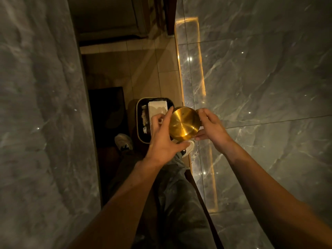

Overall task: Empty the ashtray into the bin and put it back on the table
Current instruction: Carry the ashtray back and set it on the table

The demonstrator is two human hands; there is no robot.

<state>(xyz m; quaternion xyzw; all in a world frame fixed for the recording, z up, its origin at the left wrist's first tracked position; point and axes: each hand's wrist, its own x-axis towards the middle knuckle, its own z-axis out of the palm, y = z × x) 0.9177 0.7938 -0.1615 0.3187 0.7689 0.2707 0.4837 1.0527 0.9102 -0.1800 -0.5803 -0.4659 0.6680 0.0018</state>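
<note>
Below you runs a strip of beige tiled floor (143,69) between two grey veined marble surfaces. On it stands a dark oblong bin with a pale rim (137,112), holding white paper scraps. Just beside the bin your white sneakers (123,141) rest on the tiles, next to a black mat (106,108).

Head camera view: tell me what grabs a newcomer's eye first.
A shiny gold ashtray sits mid-frame, held between the left hand and right hand. Behind it on the floor stands a bin holding white rubbish, and a glowing amber strip crosses the marble to the right.
</note>
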